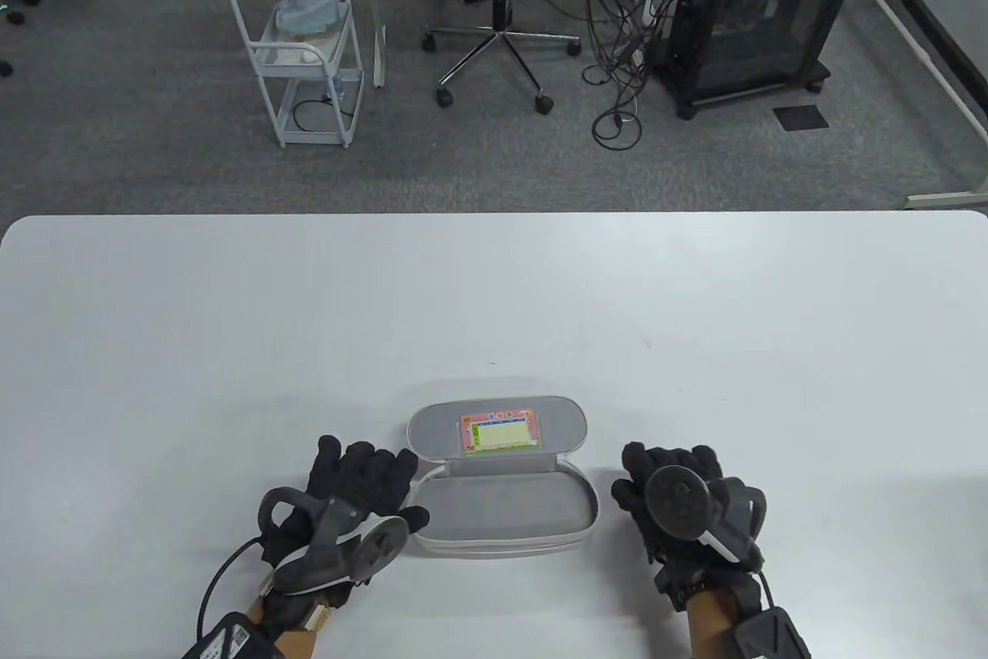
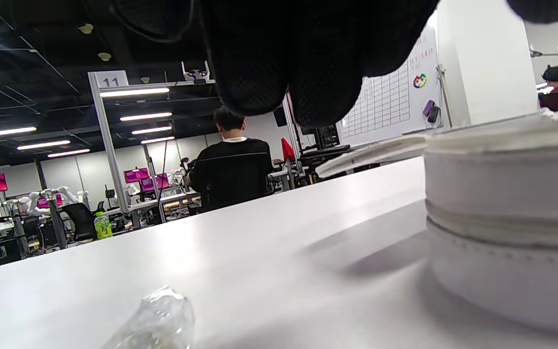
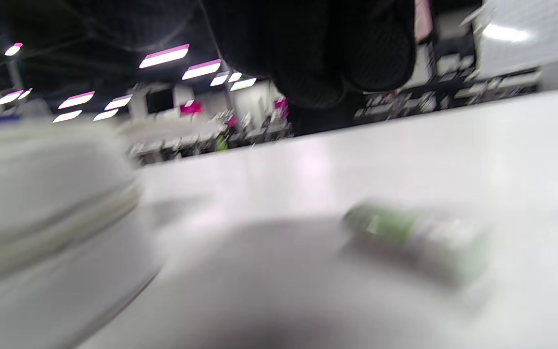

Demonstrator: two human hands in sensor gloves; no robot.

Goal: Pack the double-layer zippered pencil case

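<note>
Pencil case lies open near the table's near edge, nothing packed yet

On the white table (image 1: pixel 231 319) the grey pencil case (image 1: pixel 505 508) sits between the hands, lid folded back far side, tray looking empty; its colourful label (image 1: pixel 500 434) is too small to read. The left hand (image 1: pixel 351 493) lies just beside its left end, the right hand (image 1: pixel 679 493) near its right end; whether either grips anything I cannot tell. A blurred green-labelled item (image 3: pixel 414 240) and a clear wrapped piece (image 2: pixel 155 322) lie unpacked
</note>
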